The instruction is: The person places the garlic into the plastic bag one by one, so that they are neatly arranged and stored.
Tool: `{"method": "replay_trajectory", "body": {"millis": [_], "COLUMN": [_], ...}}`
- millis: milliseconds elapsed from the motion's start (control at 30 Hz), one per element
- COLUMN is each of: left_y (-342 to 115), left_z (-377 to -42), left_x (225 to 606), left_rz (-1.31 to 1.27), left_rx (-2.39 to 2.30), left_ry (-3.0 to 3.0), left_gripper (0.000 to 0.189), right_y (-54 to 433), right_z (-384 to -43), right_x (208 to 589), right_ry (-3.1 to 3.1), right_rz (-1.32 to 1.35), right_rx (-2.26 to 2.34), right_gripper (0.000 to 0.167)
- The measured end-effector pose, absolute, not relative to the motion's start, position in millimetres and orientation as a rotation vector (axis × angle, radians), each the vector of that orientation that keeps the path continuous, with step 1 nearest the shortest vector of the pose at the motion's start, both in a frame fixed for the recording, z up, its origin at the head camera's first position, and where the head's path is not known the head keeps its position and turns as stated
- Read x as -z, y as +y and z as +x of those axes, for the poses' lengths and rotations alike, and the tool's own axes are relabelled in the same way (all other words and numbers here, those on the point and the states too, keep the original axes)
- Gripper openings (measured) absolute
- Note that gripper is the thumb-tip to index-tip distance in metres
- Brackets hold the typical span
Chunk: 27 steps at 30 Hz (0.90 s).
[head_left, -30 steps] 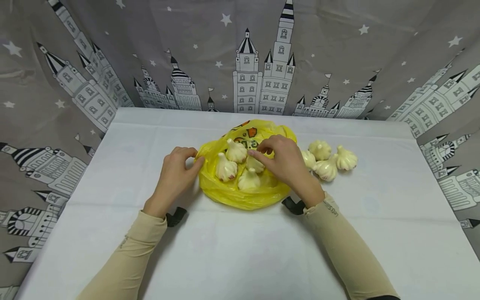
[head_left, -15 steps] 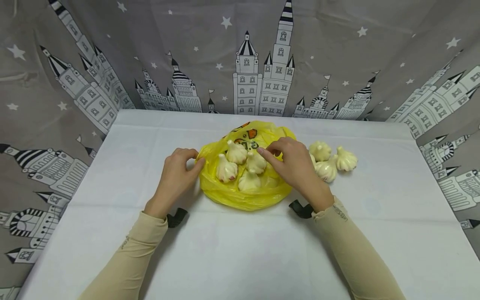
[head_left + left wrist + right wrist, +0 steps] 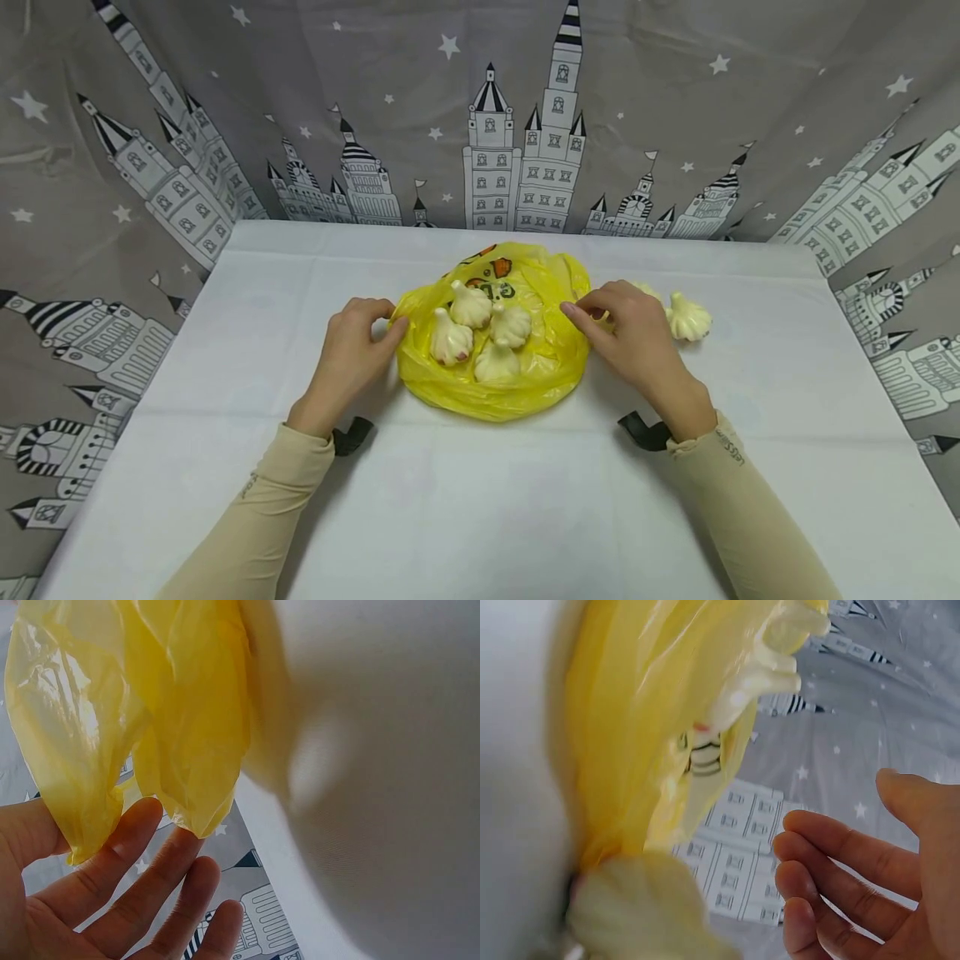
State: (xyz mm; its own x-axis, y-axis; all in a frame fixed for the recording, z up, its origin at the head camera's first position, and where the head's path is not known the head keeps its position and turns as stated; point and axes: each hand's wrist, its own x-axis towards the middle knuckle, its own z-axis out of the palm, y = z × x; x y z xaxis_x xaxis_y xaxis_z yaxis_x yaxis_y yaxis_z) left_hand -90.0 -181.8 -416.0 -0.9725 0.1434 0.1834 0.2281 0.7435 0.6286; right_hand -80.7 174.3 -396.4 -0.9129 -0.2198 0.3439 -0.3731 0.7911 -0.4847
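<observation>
1. A yellow plastic bag sits on a white-covered table, about midway between its left and right edges and nearer the far edge. Its wide mouth faces up.
2. Your left hand pinches the bag's left rim between thumb and index finger, the other fingers extended loosely; this grip probably steadies the bag and keeps its mouth from collapsing.
3. Four garlic bulbs lie clustered inside, toward the bag's left; its walls rise around them, likely stopping them rolling off.
4. Your right hand is at the bag's right rim, thumb apart from gently bent fingers, holding nothing; whether it touches the plastic, you cannot tell.
5. Beyond that hand, toward the table's right edge, rests a loose garlic bulb. Another pale bulb shows partly behind your hand, which may hide more.
</observation>
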Motion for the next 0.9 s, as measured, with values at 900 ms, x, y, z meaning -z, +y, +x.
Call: {"method": "replay_trajectory", "body": {"millis": [900], "left_y": [-183.0], "left_z": [-90.4], "left_x": [416.2], "left_rz": [-0.304], "left_rx": [1.040], "left_ry": [-2.834], "left_gripper": [0.022], "right_y": [283.6], "right_z": [-58.2], "right_x": [403.9], "right_ry": [-2.527], "right_rz": [0.171], "right_rx": [-0.647], "right_gripper": [0.016]}}
